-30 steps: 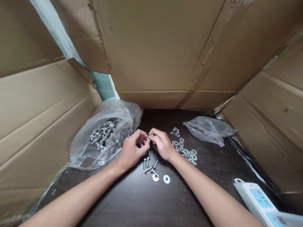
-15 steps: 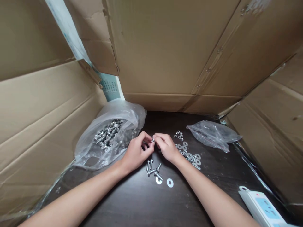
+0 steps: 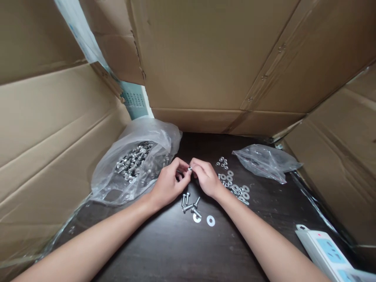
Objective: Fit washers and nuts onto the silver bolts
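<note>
Above the middle of the table my left hand (image 3: 172, 178) and my right hand (image 3: 206, 178) meet fingertip to fingertip. Thumb and forefinger of each are pinched on one small shiny metal fastener (image 3: 189, 169); fingers cover most of it, so I cannot tell whether it is a bolt, a nut or both. Just below lie several loose bolts (image 3: 188, 208). Two flat washers are near them: one washer (image 3: 210, 221) lies free, the other (image 3: 196, 218) is partly under a bolt. Right of my right hand spreads a pile of washers and nuts (image 3: 235, 188), partly hidden by my wrist.
An open clear plastic bag (image 3: 102, 182) full of bolts and washers stands at the left. Small nuts (image 3: 222, 162) sit behind the pile. A flat plastic bag (image 3: 263, 160) lies back right, a power strip (image 3: 330, 250) front right. Cardboard walls (image 3: 205, 58) surround the dark table (image 3: 164, 250).
The whole view has shifted slightly, with the table things a little higher in the picture. Both hands keep their pinch on the small fastener; the fingers have moved only a little.
</note>
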Demonstrator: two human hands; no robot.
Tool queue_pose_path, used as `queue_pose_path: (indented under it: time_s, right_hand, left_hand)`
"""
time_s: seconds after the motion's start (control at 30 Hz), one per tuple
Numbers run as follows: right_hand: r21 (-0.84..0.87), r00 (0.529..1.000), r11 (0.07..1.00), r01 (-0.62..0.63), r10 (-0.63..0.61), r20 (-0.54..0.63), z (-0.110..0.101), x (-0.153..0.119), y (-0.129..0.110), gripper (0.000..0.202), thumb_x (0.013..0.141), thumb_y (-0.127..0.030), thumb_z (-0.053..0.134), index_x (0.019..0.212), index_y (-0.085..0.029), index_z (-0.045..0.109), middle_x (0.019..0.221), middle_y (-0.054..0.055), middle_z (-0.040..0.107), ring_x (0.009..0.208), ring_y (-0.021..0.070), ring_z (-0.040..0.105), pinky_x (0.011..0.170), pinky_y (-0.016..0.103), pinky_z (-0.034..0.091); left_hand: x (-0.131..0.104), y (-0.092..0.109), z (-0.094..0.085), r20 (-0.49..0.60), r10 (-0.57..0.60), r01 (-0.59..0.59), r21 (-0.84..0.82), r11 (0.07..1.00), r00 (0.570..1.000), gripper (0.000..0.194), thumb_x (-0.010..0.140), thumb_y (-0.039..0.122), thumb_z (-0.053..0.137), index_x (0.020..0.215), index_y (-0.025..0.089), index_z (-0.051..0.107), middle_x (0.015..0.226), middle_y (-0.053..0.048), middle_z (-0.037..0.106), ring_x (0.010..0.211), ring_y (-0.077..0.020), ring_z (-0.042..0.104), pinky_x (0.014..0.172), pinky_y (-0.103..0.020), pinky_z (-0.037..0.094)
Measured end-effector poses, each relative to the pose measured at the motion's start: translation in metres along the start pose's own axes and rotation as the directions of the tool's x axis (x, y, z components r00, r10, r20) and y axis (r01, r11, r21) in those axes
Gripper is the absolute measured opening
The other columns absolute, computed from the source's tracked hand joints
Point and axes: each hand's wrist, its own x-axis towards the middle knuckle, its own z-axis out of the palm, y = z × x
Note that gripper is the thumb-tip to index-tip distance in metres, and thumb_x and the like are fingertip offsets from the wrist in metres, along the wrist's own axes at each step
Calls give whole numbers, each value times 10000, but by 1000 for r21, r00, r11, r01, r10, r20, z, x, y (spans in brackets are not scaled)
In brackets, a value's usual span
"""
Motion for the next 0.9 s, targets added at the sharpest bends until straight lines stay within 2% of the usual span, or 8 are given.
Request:
queue_pose_path:
  time_s: [0.3,0.43,0.6,0.9]
  right_hand:
    - [36,998,997,-65,65,-17,2,0,3,444,988,-446,428,603,-224,413,580,-29,409,578,139,383,583,301,289]
    - [42,998,999,-20,22,-58,2,-1,-1,351,984,-390,424,675,-225,448,650,-16,455,646,158,443,634,299,340]
    - [36,1000,999,8,-7,-20,-1,-1,-2,202,914,-295,454,727,-224,484,668,-15,481,680,166,468,653,293,359]
    - [9,999,999,-47,48,-16,3,-1,2,422,1001,-432,417,635,-221,422,606,-35,406,589,136,379,593,300,292]
  left_hand:
    - [0,4,0,-11,-12,12,-4,1000,1000,64,939,253,602,953,192,591,846,-33,710,734,-153,684,592,-234,522]
    - [1,5,0,-43,-42,41,-11,999,998,72,930,258,612,939,193,581,823,-27,709,719,-156,692,576,-230,518]
    - [1,4,0,-31,-43,43,-14,999,999,74,939,266,601,937,195,581,824,-25,713,719,-153,693,576,-227,519]
    - [0,1,0,-9,3,-3,3,1000,1000,55,947,247,594,956,193,584,851,-34,709,743,-157,687,621,-247,536]
